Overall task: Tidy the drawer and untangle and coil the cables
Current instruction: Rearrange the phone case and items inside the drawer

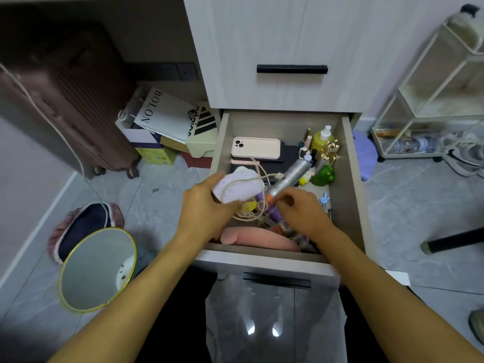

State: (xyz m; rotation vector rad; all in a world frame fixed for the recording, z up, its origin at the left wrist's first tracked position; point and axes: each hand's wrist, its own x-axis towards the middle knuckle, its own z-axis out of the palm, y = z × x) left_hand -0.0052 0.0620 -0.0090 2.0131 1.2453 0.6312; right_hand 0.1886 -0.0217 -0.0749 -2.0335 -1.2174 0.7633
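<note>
Left hand [207, 205] grips a lilac pouch [237, 187] wrapped in cable [251, 205]; right hand [301, 213] pinches the cable inside the drawer [348, 184].

A phone case [256, 148] is lying at the back of the open drawer [351, 179], bottles [322, 138] standing to its right, tangled cables [255, 205] sitting in front, a bin [98, 268] standing left of the drawer

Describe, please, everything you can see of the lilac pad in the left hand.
The lilac pad is a soft-looking, rounded pale purple piece, perhaps foam or cloth. The left hand grips its near edge and holds it tilted above the open drawer. A cream cable loops across its face and trails down into the tangle below.
</note>
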